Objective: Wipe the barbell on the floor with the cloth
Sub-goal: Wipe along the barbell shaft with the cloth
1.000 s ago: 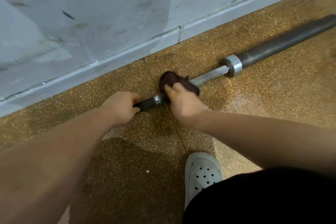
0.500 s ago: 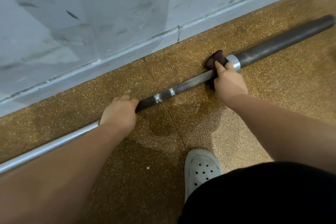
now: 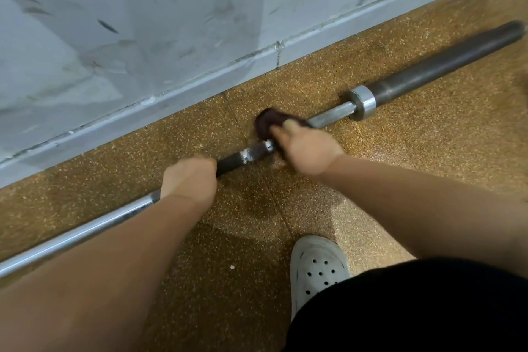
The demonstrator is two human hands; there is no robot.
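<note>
- The barbell (image 3: 337, 118) lies on the speckled floor (image 3: 400, 166), along the wall's (image 3: 143, 37) lower edge.
- The left hand (image 3: 190, 180) has its fingers wrapped around the bar's dark part.
- The right hand (image 3: 304, 148), blurred, presses a dark cloth (image 3: 267, 123) on the bar with fingers curled over it, near the silver collar (image 3: 363, 103).
- A white shoe (image 3: 317, 266) stands near the picture's lower edge.

Cloth (image 3: 267, 122) dark maroon; barbell (image 3: 337, 116) silver, sleeve dark grey; floor (image 3: 428, 166) speckled ochre; clog (image 3: 318, 263) white.
</note>
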